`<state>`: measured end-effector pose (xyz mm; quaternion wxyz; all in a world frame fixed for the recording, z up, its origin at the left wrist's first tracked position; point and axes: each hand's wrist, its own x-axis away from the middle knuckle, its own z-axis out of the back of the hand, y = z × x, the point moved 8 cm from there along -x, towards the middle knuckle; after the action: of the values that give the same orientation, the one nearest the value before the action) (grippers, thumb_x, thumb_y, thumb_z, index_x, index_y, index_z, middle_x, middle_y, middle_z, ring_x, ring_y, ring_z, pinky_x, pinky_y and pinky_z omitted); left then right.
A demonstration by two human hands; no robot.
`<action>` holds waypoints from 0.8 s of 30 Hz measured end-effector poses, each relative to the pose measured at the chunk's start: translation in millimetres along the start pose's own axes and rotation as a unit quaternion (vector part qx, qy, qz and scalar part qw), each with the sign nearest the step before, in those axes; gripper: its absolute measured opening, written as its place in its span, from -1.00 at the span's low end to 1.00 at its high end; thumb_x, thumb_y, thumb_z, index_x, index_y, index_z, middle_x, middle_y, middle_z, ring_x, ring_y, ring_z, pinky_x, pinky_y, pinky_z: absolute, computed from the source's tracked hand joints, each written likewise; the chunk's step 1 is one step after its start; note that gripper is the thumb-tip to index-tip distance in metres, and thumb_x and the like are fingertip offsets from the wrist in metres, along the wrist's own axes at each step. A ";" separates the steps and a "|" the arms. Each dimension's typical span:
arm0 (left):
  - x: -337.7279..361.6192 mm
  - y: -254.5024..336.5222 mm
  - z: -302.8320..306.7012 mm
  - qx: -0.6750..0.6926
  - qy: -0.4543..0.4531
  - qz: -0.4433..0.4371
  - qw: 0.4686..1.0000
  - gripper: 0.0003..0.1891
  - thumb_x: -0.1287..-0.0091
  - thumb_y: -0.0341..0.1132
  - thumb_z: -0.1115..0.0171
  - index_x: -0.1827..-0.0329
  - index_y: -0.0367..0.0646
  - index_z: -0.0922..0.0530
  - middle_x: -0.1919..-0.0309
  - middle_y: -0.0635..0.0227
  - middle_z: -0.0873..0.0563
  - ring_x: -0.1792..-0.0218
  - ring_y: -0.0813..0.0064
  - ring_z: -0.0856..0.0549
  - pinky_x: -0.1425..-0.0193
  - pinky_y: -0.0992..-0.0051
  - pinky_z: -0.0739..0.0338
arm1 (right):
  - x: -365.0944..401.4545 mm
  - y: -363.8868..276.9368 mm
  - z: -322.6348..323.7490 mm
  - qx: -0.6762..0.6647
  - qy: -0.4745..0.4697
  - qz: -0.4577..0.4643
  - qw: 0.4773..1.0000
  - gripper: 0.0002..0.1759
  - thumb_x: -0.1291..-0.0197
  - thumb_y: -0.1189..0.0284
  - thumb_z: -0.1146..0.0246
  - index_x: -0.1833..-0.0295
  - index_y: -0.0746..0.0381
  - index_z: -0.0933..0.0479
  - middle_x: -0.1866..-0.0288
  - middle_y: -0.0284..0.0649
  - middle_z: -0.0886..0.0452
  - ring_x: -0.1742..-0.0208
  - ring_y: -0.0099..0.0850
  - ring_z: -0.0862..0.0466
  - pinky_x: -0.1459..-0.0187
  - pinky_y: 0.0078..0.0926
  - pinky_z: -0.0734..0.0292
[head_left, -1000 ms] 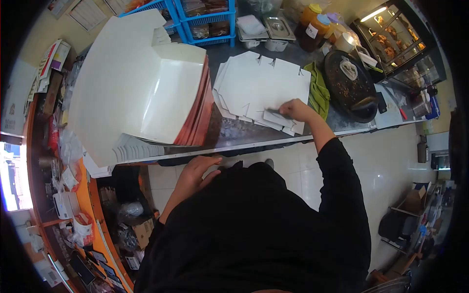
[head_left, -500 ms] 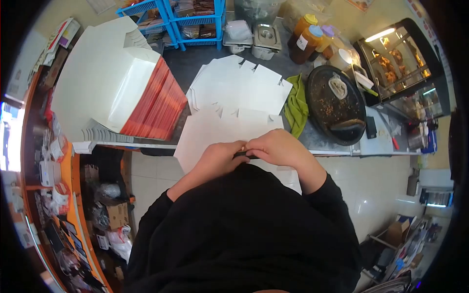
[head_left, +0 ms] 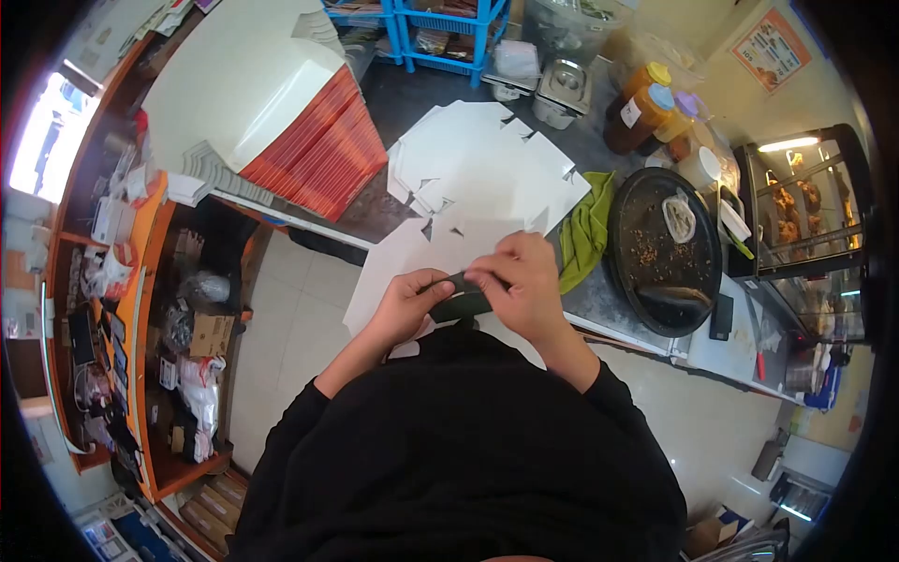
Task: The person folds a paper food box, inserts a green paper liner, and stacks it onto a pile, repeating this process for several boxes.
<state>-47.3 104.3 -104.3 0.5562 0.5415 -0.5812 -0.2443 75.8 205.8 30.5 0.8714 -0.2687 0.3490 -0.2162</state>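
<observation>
Close to my body, my left hand (head_left: 409, 302) pinches the left end of a dark, flat item (head_left: 461, 307). My right hand (head_left: 521, 286) grips the same item near its upper right, fingers bent together. What the item is cannot be made out. Just beyond the hands lies a white cardboard sheet (head_left: 389, 267), partly over the counter's front edge. Behind it is another stack of white notched sheets (head_left: 487, 159). A tall stack of red-sided cardboard (head_left: 323, 140) stands at the upper left.
Right of the sheets are a green cloth (head_left: 588, 229) and a round black tray (head_left: 637, 281) with crumbs. Sauce bottles (head_left: 641, 117), metal containers (head_left: 562, 92) and blue racks (head_left: 445, 42) stand at the back. A lit display case (head_left: 801, 211) is at the right.
The view has turned, so the counter appears tilted. My hands have moved slightly apart, and more of the dark item shows between them.
</observation>
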 end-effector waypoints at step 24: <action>184.8 -39.0 17.0 0.143 -0.216 0.018 0.966 -0.42 -0.57 0.11 0.20 -0.36 -0.18 -0.39 -0.36 0.18 -0.43 -0.23 0.32 -0.55 -0.35 0.27 -0.41 | 220.5 -214.4 -51.1 0.020 0.023 0.003 1.000 -0.38 -0.38 -0.02 -0.08 -0.38 0.16 -0.39 -0.40 -0.20 -0.42 -0.47 -0.15 -0.33 -0.48 0.01 -0.08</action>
<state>-10.9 -79.1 -72.7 0.3381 0.5393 -0.7262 -0.2599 144.4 -98.2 23.5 0.8688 -0.2452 0.3656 -0.2267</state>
